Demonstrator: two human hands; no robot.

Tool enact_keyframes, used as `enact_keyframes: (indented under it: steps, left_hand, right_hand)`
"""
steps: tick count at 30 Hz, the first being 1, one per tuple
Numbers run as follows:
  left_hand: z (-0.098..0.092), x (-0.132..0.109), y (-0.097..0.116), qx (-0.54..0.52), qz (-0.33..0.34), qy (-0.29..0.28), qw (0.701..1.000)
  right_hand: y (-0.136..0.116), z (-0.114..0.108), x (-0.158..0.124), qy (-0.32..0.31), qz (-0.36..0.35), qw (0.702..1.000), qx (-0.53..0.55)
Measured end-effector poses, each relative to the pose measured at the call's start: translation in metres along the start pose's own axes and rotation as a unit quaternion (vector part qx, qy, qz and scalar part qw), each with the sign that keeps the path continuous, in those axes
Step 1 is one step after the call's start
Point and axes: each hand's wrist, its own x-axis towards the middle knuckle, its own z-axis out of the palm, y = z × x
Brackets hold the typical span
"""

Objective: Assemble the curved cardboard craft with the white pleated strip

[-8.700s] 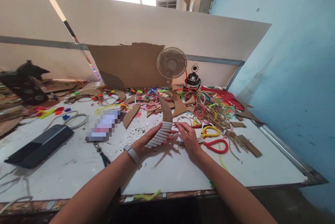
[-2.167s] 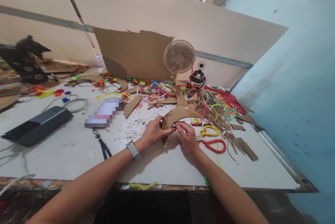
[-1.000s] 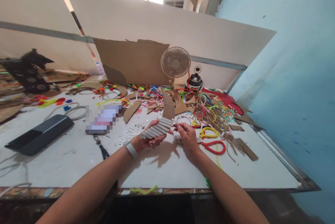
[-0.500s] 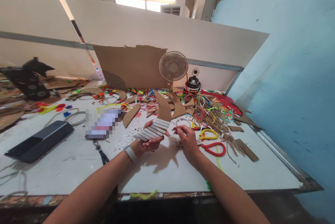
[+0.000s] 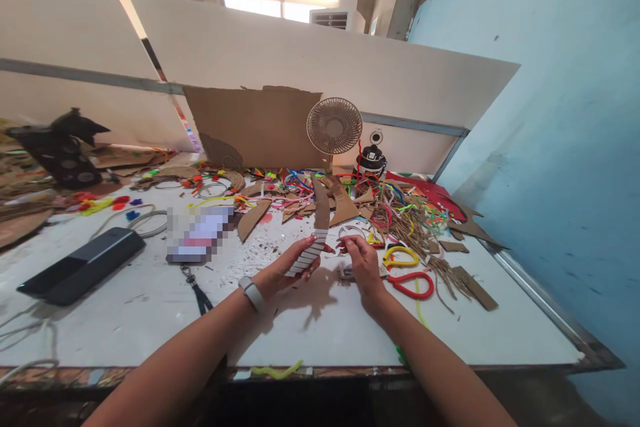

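A curved brown cardboard piece (image 5: 321, 204) is upright in my left hand (image 5: 285, 264), its lower part wrapped in white strips (image 5: 307, 256) with narrow gaps of cardboard between them. My left fingers close round this wrapped end, and the piece is turned nearly edge-on. Just to its right, my right hand (image 5: 365, 264) is closed in a pinch, fingertips close to the piece but apart from it. Whatever is between those fingertips is too small to make out. Behind the right hand lies a roll of tape (image 5: 351, 232). Scissors with one yellow and one red handle (image 5: 411, 285) lie beside that hand.
Cardboard offcuts (image 5: 253, 219), coloured pipe cleaners and twisted paper strands (image 5: 407, 227) cover the back of the white table (image 5: 175, 330). A fan (image 5: 334, 126) and a black-topped bottle (image 5: 371, 160) stand there. Leftward are a phone (image 5: 203, 235) and a black device (image 5: 83, 266).
My left hand has turned the cardboard piece from its broad face to nearly edge-on, shifting it slightly right. My right hand stays close by, still pinched.
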Motion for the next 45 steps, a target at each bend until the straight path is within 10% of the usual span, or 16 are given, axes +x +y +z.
enact_keyframes:
  steps: [14,21,27,45]
  left_hand:
    - [0.001,0.002,0.006,0.053,0.089,0.068,0.992]
    - [0.009,0.006,-0.001,0.221,0.021,0.156,0.963]
    - [0.011,0.005,-0.004,0.279,0.021,0.138,0.950]
    - [0.010,0.001,-0.006,0.527,0.155,0.232,0.803]
  right_hand:
    - [-0.017,-0.006,0.007,0.083,0.015,0.994,0.066]
    - [-0.017,-0.001,0.001,-0.067,0.018,0.997,0.036]
    - [-0.014,-0.003,0.000,-0.074,0.010,0.997,0.000]
    - [-0.009,0.008,-0.004,-0.072,0.097,0.993,-0.005]
